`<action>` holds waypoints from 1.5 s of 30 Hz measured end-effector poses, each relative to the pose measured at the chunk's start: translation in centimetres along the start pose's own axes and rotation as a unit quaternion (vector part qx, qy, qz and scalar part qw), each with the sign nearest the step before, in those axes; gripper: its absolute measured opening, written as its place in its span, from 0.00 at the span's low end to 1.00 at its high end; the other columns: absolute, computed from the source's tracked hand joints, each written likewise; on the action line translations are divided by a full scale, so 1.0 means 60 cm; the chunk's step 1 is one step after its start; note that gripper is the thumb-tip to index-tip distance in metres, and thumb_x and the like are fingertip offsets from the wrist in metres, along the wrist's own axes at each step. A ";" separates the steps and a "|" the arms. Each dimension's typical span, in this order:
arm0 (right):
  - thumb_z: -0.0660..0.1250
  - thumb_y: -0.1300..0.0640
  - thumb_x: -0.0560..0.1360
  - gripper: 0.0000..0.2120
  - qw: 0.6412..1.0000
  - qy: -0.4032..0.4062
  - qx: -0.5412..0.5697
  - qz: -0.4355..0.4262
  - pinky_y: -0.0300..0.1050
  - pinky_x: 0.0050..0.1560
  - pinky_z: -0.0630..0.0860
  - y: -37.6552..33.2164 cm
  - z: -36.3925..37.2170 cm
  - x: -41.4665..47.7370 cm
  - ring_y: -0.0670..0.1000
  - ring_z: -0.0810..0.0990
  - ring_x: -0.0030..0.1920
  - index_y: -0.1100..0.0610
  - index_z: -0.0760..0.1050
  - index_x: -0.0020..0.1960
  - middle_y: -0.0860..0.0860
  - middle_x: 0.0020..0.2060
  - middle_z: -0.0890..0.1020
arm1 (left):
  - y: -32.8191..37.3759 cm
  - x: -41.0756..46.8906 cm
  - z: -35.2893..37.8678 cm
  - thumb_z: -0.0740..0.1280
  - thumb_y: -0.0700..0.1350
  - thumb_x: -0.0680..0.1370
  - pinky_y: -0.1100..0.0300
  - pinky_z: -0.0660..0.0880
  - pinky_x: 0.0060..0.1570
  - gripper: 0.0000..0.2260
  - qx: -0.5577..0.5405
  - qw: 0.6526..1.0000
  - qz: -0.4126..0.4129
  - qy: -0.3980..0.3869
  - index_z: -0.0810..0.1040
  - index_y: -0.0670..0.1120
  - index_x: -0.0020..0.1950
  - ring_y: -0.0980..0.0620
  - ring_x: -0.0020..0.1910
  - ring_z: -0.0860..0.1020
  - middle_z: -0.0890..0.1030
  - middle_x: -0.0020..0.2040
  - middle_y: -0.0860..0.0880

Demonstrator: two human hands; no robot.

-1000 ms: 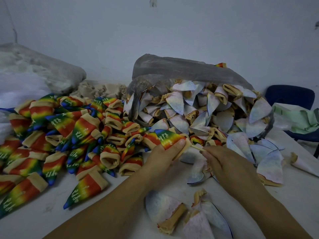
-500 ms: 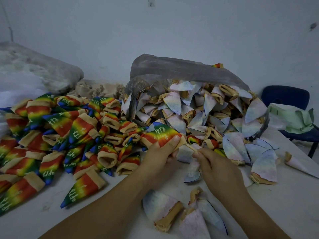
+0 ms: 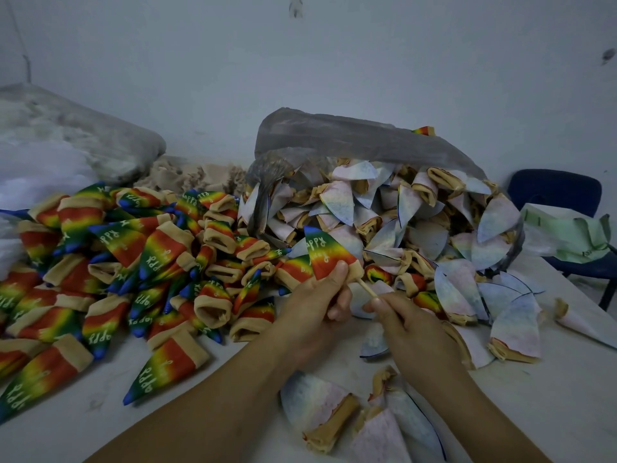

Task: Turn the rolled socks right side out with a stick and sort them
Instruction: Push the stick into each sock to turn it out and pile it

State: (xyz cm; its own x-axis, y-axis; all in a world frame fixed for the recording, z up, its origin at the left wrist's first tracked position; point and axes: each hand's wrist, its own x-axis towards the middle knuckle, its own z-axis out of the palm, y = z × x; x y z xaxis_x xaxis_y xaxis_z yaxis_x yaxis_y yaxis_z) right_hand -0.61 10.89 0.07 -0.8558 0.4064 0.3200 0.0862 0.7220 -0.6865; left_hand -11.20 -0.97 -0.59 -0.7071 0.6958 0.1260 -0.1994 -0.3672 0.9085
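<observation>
My left hand (image 3: 317, 295) grips a rainbow sock (image 3: 325, 252) by its tan cuff, toe pointing up, colours outward. A thin wooden stick (image 3: 366, 289) comes out of the cuff, and my right hand (image 3: 404, 315) pinches its lower end. A pile of rainbow socks turned right side out (image 3: 127, 262) covers the table's left half. Pale inside-out socks (image 3: 400, 222) spill from a grey plastic bag (image 3: 350, 142) at centre right.
Three pale inside-out socks (image 3: 320, 409) lie near the front edge of the white table (image 3: 233, 372). A blue chair (image 3: 554, 195) with green cloth (image 3: 567, 232) stands at the right. A grey sack (image 3: 83, 138) and beige fabric (image 3: 193, 175) sit at the back left.
The sock in my left hand has risen and tipped upright. My right hand has drawn back toward me, exposing more of the stick below the cuff.
</observation>
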 end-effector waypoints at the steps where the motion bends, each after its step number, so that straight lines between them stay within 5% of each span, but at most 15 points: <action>1: 0.56 0.47 0.80 0.09 1.000 0.003 -0.007 0.002 0.35 0.39 0.73 0.004 -0.002 0.001 0.40 0.77 0.40 0.39 0.74 0.45 0.41 0.36 0.80 | -0.001 -0.001 0.000 0.63 0.63 0.75 0.64 0.62 0.31 0.22 0.085 0.996 0.004 0.032 0.81 0.47 0.35 0.56 0.25 0.64 0.68 0.24 0.52; 3: 0.55 0.45 0.79 0.10 1.000 0.008 -0.031 0.001 0.49 0.43 0.76 0.008 -0.005 0.001 0.46 0.77 0.43 0.41 0.75 0.48 0.44 0.39 0.81 | -0.003 -0.004 -0.002 0.60 0.68 0.73 0.67 0.65 0.30 0.27 0.212 0.973 0.036 0.080 0.83 0.46 0.37 0.58 0.25 0.67 0.69 0.24 0.53; 6: 0.54 0.43 0.79 0.11 0.999 0.009 -0.044 -0.001 0.51 0.43 0.76 0.009 -0.006 -0.002 0.49 0.77 0.44 0.41 0.75 0.49 0.44 0.39 0.81 | 0.000 -0.008 -0.005 0.59 0.67 0.73 0.72 0.66 0.28 0.25 0.264 0.958 0.075 0.085 0.81 0.48 0.32 0.61 0.23 0.68 0.69 0.22 0.55; 10: 0.54 0.44 0.79 0.10 0.999 -0.003 -0.043 0.006 0.41 0.38 0.73 0.009 0.006 -0.001 0.40 0.76 0.41 0.40 0.74 0.47 0.41 0.39 0.80 | 0.003 -0.006 0.004 0.58 0.68 0.73 0.72 0.68 0.30 0.27 0.298 0.947 0.088 0.082 0.74 0.51 0.22 0.61 0.23 0.70 0.71 0.21 0.54; 14: 0.55 0.48 0.81 0.12 0.999 -0.014 0.027 0.021 0.40 0.44 0.74 0.003 0.021 -0.004 0.40 0.78 0.44 0.44 0.77 0.47 0.43 0.42 0.82 | 0.002 -0.006 0.013 0.52 0.67 0.75 0.70 0.68 0.34 0.30 0.346 0.929 0.104 0.082 0.70 0.47 0.24 0.61 0.24 0.71 0.70 0.21 0.54; 18: 0.55 0.49 0.81 0.12 1.000 -0.017 0.016 0.016 0.27 0.36 0.67 0.005 0.015 -0.001 0.34 0.75 0.42 0.41 0.75 0.43 0.38 0.39 0.80 | 0.002 -0.004 0.014 0.47 0.67 0.75 0.64 0.67 0.36 0.31 0.400 0.906 0.092 0.102 0.72 0.49 0.24 0.62 0.24 0.73 0.72 0.20 0.56; 21: 0.56 0.47 0.80 0.13 1.000 -0.004 -0.009 0.014 0.29 0.31 0.65 0.004 0.008 0.000 0.31 0.74 0.38 0.38 0.71 0.39 0.37 0.34 0.77 | -0.005 -0.005 0.010 0.45 0.67 0.75 0.62 0.68 0.35 0.30 0.422 0.892 0.106 0.126 0.74 0.51 0.26 0.61 0.27 0.74 0.74 0.22 0.57; 26: 0.55 0.44 0.79 0.12 0.993 0.013 -0.107 -0.044 0.45 0.32 0.70 0.017 -0.005 0.010 0.43 0.74 0.34 0.47 0.75 0.46 0.45 0.31 0.76 | -0.017 -0.003 -0.007 0.50 0.65 0.78 0.63 0.72 0.43 0.27 0.316 0.933 0.104 0.139 0.83 0.53 0.39 0.61 0.38 0.79 0.83 0.37 0.53; 30: 0.55 0.44 0.78 0.13 0.986 0.022 -0.140 -0.088 0.47 0.37 0.73 0.031 -0.030 0.017 0.45 0.74 0.37 0.48 0.75 0.45 0.45 0.34 0.76 | -0.009 0.004 -0.015 0.53 0.67 0.76 0.53 0.75 0.52 0.24 0.236 0.957 0.090 0.146 0.86 0.57 0.45 0.51 0.48 0.81 0.85 0.44 0.52; 36: 0.57 0.48 0.79 0.12 0.977 -0.023 -0.165 -0.135 0.43 0.44 0.70 0.024 -0.037 0.021 0.46 0.73 0.43 0.48 0.78 0.52 0.45 0.40 0.76 | -0.014 0.003 -0.010 0.61 0.69 0.75 0.58 0.73 0.42 0.26 0.226 0.961 0.098 0.126 0.85 0.50 0.36 0.54 0.36 0.79 0.82 0.34 0.48; 40: 0.57 0.52 0.80 0.11 0.984 -0.021 -0.114 -0.136 0.41 0.45 0.69 0.006 -0.020 0.011 0.45 0.74 0.46 0.49 0.78 0.55 0.44 0.44 0.77 | -0.013 -0.004 0.001 0.53 0.68 0.74 0.70 0.72 0.34 0.29 0.302 0.944 0.089 0.101 0.79 0.51 0.26 0.60 0.29 0.76 0.77 0.26 0.52; 45: 0.56 0.51 0.81 0.12 0.992 -0.011 -0.074 -0.097 0.36 0.45 0.70 0.002 -0.004 0.005 0.42 0.75 0.48 0.47 0.77 0.57 0.41 0.48 0.79 | -0.012 -0.005 0.008 0.47 0.67 0.75 0.74 0.68 0.32 0.34 0.367 0.924 0.079 0.080 0.77 0.45 0.27 0.62 0.26 0.75 0.76 0.23 0.52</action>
State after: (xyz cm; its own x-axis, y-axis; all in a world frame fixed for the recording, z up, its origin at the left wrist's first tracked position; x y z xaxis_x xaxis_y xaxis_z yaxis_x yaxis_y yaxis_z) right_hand -0.75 11.23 0.22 -0.8743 0.2401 0.4219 -0.0090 0.8609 -0.5086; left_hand -10.52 -0.61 -1.09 -0.7915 0.5471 0.2723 0.3857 0.1017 0.9170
